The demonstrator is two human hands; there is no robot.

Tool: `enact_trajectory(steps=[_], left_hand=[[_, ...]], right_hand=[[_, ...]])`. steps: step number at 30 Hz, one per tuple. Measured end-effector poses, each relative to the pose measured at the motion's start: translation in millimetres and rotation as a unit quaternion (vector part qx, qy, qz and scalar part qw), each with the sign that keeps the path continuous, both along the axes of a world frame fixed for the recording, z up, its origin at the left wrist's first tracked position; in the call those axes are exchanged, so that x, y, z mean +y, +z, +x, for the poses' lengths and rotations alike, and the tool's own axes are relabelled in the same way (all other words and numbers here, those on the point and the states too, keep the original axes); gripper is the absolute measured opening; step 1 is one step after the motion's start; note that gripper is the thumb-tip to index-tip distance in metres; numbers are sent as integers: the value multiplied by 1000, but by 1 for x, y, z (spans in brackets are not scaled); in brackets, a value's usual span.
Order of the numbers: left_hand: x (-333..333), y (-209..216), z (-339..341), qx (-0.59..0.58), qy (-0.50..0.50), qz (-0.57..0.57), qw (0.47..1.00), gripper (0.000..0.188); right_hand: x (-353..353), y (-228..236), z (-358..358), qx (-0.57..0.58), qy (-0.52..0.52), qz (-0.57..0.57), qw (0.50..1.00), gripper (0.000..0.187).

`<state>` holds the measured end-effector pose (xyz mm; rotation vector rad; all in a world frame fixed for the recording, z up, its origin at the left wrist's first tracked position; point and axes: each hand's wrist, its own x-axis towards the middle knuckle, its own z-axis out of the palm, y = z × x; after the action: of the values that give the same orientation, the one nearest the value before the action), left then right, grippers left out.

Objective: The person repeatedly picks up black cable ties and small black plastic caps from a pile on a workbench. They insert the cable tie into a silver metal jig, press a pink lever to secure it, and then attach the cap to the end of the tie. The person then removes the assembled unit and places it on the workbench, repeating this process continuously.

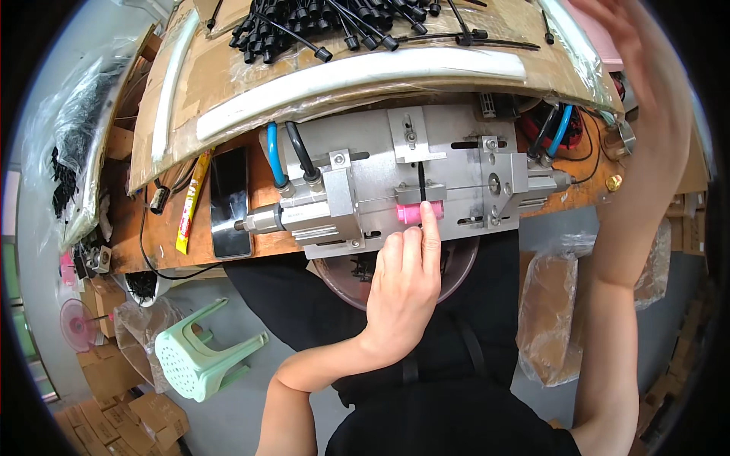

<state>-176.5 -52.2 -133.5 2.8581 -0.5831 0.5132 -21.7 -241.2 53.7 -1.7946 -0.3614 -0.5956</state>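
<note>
My left hand (407, 277) is at the front of a metal clamping fixture (449, 171). Its index finger is stretched out, with the tip on the lower end of a thin black strip (422, 178) and against a pink block (409, 213). The other fingers are curled, and the thumb is hidden. My right hand (635, 45) is raised at the upper right, away from the fixture, slightly blurred and partly cut off by the picture's edge. Its fingers look stretched out, and nothing shows in them.
Black capped parts (312, 26) are piled on a cardboard-topped shelf (380, 91) behind the fixture. Blue hoses (274, 156) run into the fixture. A phone (230, 201) and yellow packet (194, 201) lie left. Below are a bowl (334, 277) and green stool (201, 349).
</note>
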Motion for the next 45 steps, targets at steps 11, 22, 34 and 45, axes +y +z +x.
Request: enact_trajectory(steps=[11,22,34,45], left_hand=[[46,84,114,-169,59,-106,978,36],[74,103,101,-122,-19,-202,972,14],[-5,3,-9,9,-72,-91,993,66],[8,17,7,19,-71,-38,997,64]], right_hand=[[38,-186,-156,-62,32,-232,970,61],[48,-188,-141,13,67,-301,951,63],[-10,-17,84,-122,42,-660,740,14],[-23,-27,25,-52,-17,-166,985,18]])
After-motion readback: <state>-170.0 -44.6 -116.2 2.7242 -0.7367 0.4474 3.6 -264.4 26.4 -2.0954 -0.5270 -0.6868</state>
